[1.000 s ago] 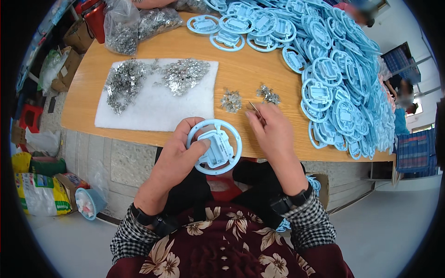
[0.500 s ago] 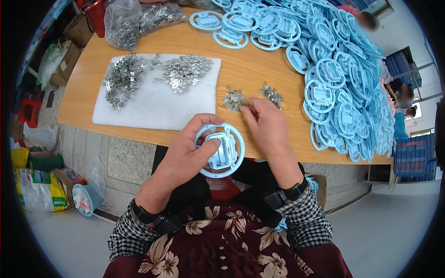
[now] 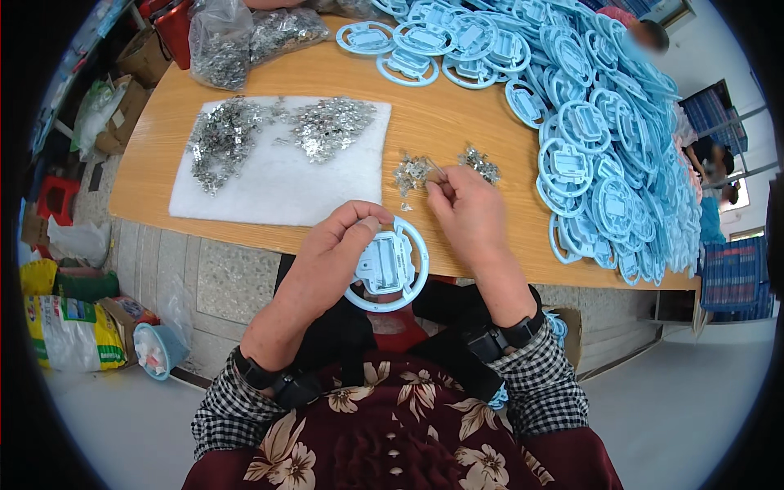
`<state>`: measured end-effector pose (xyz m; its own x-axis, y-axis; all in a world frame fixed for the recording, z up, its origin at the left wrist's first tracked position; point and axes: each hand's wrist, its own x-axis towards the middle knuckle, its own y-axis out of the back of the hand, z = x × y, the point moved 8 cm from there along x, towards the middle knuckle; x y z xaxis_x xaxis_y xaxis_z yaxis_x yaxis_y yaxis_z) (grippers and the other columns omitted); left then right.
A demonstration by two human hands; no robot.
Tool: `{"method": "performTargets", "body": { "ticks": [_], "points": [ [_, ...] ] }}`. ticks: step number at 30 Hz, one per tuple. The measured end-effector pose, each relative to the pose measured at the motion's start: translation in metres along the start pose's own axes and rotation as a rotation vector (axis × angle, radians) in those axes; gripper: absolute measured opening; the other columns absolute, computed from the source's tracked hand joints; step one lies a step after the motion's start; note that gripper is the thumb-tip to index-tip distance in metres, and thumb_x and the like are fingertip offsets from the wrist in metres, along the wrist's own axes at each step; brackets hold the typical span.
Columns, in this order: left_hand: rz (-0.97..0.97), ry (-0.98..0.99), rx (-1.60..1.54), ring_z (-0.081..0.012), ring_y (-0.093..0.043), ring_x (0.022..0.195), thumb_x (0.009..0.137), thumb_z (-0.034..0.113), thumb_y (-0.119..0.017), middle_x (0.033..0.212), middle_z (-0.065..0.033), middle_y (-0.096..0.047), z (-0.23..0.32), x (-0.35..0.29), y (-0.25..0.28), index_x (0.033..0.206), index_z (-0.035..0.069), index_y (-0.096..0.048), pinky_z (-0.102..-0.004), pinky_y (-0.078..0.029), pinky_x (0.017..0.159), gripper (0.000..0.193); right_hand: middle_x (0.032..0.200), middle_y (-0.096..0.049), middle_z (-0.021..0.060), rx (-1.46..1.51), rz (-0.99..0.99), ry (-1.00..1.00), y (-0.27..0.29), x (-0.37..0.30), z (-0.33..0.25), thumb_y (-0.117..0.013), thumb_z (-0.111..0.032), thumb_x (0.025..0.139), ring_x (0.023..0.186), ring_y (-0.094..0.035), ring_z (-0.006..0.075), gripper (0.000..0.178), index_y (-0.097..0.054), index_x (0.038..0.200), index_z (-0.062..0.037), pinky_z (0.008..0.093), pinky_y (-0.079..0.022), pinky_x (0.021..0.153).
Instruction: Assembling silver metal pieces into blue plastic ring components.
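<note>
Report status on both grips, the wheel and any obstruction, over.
Left grip holding blue wheel. Right grip pinching thin tool, its tip by small metal pile. Nothing seen between tool and pile.

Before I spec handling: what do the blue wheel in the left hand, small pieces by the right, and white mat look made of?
Blue wheel: likely moulded plastic, satin; ribs and recesses in one colour.
Small pieces: probably metal, shiny; silvery glints.
White mat: foam or fibre padding, matte; soft-looking surface, can't tell which.
</note>
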<state>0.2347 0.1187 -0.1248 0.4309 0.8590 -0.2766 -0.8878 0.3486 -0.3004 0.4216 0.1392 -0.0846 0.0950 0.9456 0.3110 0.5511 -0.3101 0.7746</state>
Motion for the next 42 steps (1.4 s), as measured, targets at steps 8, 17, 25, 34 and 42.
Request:
{"method": "performTargets", "body": {
  "ticks": [8,17,25,34,42],
  "points": [
    [-0.08,-0.023,0.241,-0.0064,-0.062,0.083,0.104,0.029,-0.055,0.092,-0.0026,-0.068,0.015,0.007,-0.019,0.11,0.001,-0.064,-0.0244,-0.052,0.074,0.03,0.069,-0.058,0.008,0.223,-0.049,0.043,0.032,-0.018,-0.033,-0.076,-0.009,0.081,0.06,-0.059,0.019,0.016,-0.066,0.091,-0.0006,0.0303,-0.047,0.055],
    [-0.103,-0.16,0.3,-0.0057,-0.062,0.079,0.103,0.028,-0.058,0.087,-0.0014,-0.068,0.024,0.007,-0.025,0.105,0.002,-0.065,-0.0251,-0.052,0.07,0.027,0.074,-0.058,-0.0004,0.592,-0.191,-0.127,0.029,-0.032,-0.026,-0.075,-0.01,0.087,0.065,-0.051,0.005,0.018,-0.065,0.095,0.0026,0.0218,-0.042,0.058],
    [-0.082,-0.179,0.307,-0.0091,-0.062,0.083,0.102,0.02,-0.052,0.09,-0.005,-0.067,0.022,0.007,-0.022,0.105,0.0,-0.064,-0.0273,-0.052,0.075,0.023,0.081,-0.059,-0.0064,0.988,-0.399,-0.446,0.011,-0.043,-0.016,-0.07,-0.012,0.092,0.07,-0.048,0.0009,0.016,-0.065,0.1,0.0008,0.0187,-0.04,0.062],
    [-0.084,-0.05,0.309,-0.0155,-0.063,0.085,0.097,0.013,-0.039,0.095,-0.0099,-0.068,0.013,0.009,-0.012,0.112,-0.003,-0.064,-0.0317,-0.052,0.08,0.033,0.071,-0.057,-0.0002,0.564,-0.431,-0.164,0.017,-0.043,-0.033,-0.071,-0.01,0.087,0.063,-0.052,0.0069,0.01,-0.066,0.089,-0.001,0.0245,-0.042,0.057],
    [-0.073,-0.043,0.426,-0.0059,-0.056,0.065,0.098,0.012,-0.04,0.082,-0.0006,-0.063,0.011,0.007,-0.015,0.117,0.002,-0.065,-0.0232,-0.047,0.055,0.033,0.074,-0.06,0.01,0.043,-0.235,0.361,0.031,-0.041,-0.075,-0.073,-0.006,0.081,0.059,-0.06,0.0246,0.011,-0.064,0.089,-0.0046,0.0336,-0.047,0.054]
  ]
}}
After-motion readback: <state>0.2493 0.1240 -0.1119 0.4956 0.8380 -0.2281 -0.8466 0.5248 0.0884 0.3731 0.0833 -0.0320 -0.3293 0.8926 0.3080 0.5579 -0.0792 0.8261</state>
